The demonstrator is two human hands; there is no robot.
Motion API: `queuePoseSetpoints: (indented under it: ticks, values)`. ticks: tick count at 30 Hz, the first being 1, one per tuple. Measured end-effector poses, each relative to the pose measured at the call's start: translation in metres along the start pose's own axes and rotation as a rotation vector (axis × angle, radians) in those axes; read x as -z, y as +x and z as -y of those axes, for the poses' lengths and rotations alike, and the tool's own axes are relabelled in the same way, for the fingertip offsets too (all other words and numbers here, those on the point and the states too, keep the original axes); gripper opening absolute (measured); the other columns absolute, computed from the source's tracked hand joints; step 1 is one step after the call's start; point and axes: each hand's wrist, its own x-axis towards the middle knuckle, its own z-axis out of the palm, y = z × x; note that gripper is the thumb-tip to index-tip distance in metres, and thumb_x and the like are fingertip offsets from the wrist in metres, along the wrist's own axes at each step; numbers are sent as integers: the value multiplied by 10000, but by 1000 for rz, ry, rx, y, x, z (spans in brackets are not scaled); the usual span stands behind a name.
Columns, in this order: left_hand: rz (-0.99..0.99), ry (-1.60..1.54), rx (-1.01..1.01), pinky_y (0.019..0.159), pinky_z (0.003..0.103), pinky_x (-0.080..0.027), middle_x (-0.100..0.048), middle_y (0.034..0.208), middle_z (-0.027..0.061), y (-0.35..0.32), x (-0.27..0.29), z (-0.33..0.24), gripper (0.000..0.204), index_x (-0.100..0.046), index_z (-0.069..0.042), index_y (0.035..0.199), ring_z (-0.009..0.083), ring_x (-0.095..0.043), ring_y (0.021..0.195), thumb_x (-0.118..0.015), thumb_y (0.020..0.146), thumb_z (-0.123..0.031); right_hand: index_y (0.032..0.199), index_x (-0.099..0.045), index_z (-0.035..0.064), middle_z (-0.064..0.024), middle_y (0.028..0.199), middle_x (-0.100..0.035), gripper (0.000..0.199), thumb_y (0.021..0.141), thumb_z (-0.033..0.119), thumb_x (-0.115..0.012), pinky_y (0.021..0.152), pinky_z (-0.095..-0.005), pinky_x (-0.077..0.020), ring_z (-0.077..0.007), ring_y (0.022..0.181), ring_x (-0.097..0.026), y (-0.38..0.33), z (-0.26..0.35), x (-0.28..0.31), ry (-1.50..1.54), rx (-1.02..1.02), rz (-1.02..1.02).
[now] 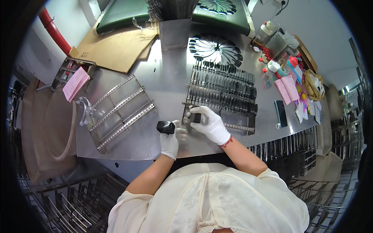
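Note:
Both my hands wear white gloves. My left hand (173, 136) is closed around a bundle of small black blades (166, 127) just above the near table edge. My right hand (210, 123) pinches one black blade (195, 117) at the near left corner of a metal rack (237, 127). That rack is filled with rows of dark blades (223, 87) standing side by side. The two hands are close together, almost touching.
An empty metal rack (123, 111) lies to the left on the steel table (167, 73). Black blades fanned in a circle (215, 48) lie beyond. Cardboard (116, 48), a pink booklet (75, 83), a dark phone (280, 113), bottles and clutter stand around.

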Motion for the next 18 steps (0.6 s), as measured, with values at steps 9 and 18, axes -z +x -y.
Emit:
queuePoseSetpoints:
  ticks: [9,18]
  values:
    - [-111,144,-158,649,334,-613,-740,981,156,13,-19,-6,272,-651,-28,1231,240,-744,766,-550,1077,-228,1151,-759,213,-151,1251,-667,408,753,211,-843,951,-405,-559,-324,1142,-667,8,30,-18,-775,102,-3]
    - [-122,41,7,652,396,-653,-722,1033,196,18,-19,-8,262,-633,4,1239,309,-758,789,-525,1088,-181,1217,-741,205,-129,1377,-657,562,682,264,-902,872,-356,-506,-266,1020,-682,-28,35,40,-1023,158,-3]
